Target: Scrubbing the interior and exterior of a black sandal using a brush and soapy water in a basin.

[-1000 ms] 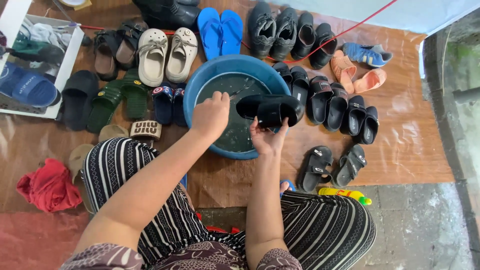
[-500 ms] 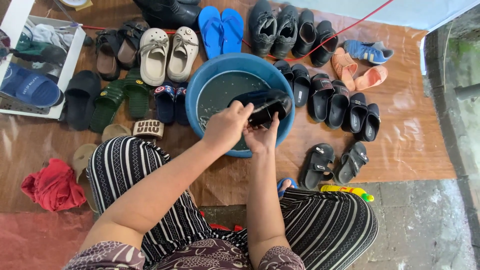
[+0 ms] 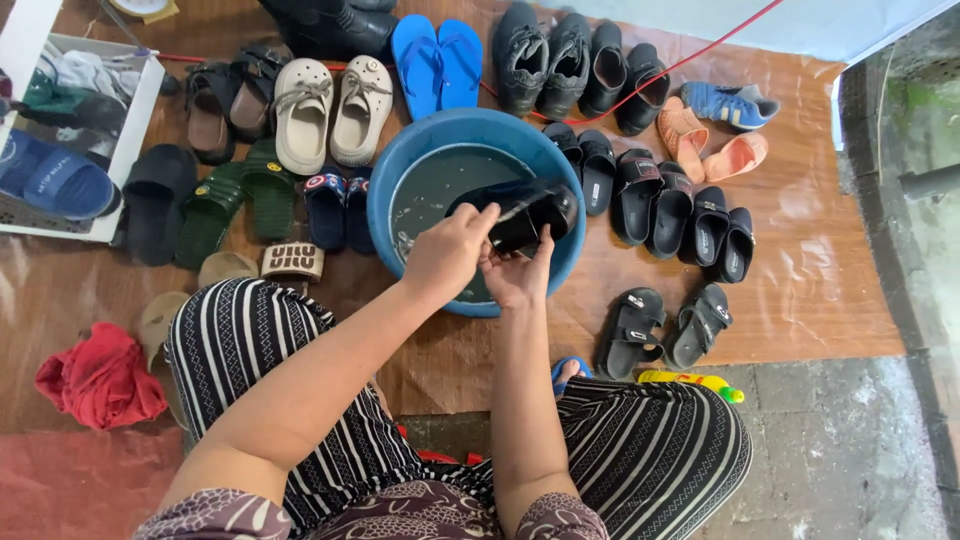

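Note:
A blue basin [image 3: 400, 180] of dark water stands on the brown mat in front of me. Over it I hold a black slide sandal [image 3: 525, 210], lying crosswise above the water. My right hand [image 3: 518, 275] grips it from below at its near edge. My left hand [image 3: 450, 255] is closed over its left end, fingers curled on the sole. Both forearms reach forward from my striped trouser legs.
Many shoes ring the basin: cream clogs [image 3: 335, 110], blue flip-flops [image 3: 437, 60], black shoes [image 3: 570, 60], rows of black slides [image 3: 680, 210], orange sandals [image 3: 715, 145]. A yellow bottle [image 3: 690, 380] lies by my right knee, a red cloth [image 3: 100, 375] at left, a white crate [image 3: 60, 130] far left.
The black sandal has come lower and closer to me over the basin. My left hand, first hovering apart, has closed onto its left end.

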